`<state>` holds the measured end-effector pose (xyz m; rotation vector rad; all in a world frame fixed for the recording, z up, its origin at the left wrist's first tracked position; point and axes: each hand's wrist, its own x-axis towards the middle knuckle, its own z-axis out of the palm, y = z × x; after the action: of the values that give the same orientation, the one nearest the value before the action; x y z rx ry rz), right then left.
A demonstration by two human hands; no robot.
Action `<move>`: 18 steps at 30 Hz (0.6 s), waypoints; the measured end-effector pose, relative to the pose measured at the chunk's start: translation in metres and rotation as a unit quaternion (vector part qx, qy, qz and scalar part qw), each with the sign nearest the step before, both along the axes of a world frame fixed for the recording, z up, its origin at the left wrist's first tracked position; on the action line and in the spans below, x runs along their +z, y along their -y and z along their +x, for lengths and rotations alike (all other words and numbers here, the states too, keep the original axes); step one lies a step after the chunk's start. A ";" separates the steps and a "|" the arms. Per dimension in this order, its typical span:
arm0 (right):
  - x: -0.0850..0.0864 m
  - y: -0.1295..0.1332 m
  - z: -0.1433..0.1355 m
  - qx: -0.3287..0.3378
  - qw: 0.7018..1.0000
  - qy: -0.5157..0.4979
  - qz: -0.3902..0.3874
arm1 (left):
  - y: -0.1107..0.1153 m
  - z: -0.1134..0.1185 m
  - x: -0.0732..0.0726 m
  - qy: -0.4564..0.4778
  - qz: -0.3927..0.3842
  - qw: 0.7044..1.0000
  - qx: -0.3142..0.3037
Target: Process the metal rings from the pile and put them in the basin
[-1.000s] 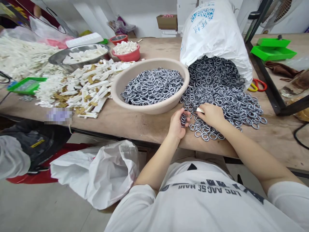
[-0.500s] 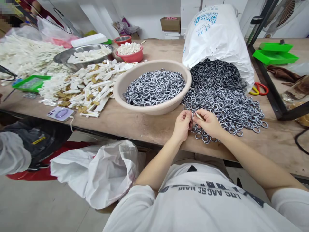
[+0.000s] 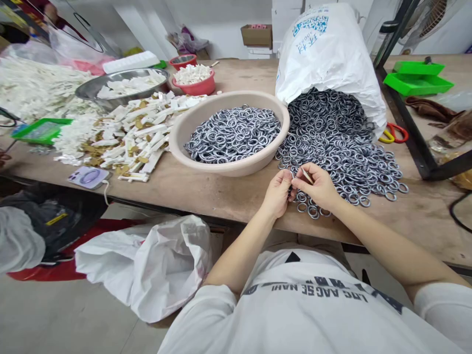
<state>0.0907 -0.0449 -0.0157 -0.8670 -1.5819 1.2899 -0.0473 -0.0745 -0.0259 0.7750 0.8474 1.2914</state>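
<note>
My left hand (image 3: 279, 192) is pinched closed at the front edge of the ring pile, on something mostly hidden by the fingers, perhaps a ring. Against its fingertips, my right hand (image 3: 317, 186) grips a thin pale pointed tool (image 3: 307, 176). Dark metallic rings (image 3: 332, 147) spread under and behind both hands, spilling from a white sack (image 3: 328, 54) lying on its side. Left of the hands, a beige basin (image 3: 228, 168) holds many similar rings.
White and brown pieces (image 3: 136, 130) are heaped on the left, near a phone (image 3: 88, 177), a metal bowl (image 3: 83, 92) and a red bowl (image 3: 204, 87). Scissors (image 3: 398, 132) lie beside a black frame (image 3: 405, 128). Another person's hand (image 3: 4, 156) shows at the left edge.
The tool in my right hand has tilted more steeply, while both hands stay together. The whole view has shifted slightly, and another person's hand shows more at the left edge.
</note>
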 end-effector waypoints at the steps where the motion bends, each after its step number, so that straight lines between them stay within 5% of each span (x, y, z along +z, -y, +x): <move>1: 0.000 -0.001 0.000 0.016 0.999 -0.021 -0.023 | 0.001 0.000 -0.001 -0.005 0.001 1.000 -0.004; 6: 0.004 -0.010 0.004 0.050 0.997 -0.044 -0.045 | 0.002 0.001 -0.003 -0.010 0.023 0.998 -0.051; 9: 0.008 -0.010 0.011 -0.006 0.996 0.050 0.072 | 0.001 -0.001 -0.001 0.001 0.035 0.997 -0.061; 13: 0.013 0.000 0.017 -0.004 0.945 0.222 0.242 | 0.000 -0.002 -0.001 0.023 0.023 0.999 -0.031; 18: 0.015 0.007 0.016 -0.008 0.913 0.281 0.296 | 0.000 -0.002 -0.003 0.024 0.013 1.000 -0.015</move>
<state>0.1065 -0.0523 -0.0008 -0.8841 -2.2412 0.4812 -0.0492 -0.0744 -0.0292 0.7714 0.7799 1.2910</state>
